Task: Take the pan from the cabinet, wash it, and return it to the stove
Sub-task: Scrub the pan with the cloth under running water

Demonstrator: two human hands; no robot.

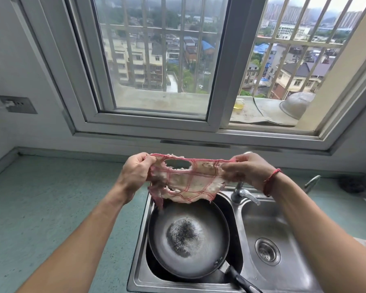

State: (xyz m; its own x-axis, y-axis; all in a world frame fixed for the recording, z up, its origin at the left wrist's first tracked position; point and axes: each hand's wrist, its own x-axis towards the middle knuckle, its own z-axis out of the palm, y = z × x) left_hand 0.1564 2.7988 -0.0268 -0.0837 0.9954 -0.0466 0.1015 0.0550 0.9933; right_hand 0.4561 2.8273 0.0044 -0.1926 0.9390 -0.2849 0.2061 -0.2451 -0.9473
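Observation:
A dark round pan lies in the left basin of the steel sink, its black handle pointing to the lower right. Its worn centre looks wet. Above the pan I hold a torn white dishcloth with red checks, stretched out between both hands. My left hand grips its left edge and my right hand grips its right edge. A red string bracelet sits on my right wrist.
The faucet stands between the two basins, behind the cloth. The right basin has a drain strainer. Green countertop stretches to the left. A window with bars is ahead; a metal bowl rests on the outer ledge.

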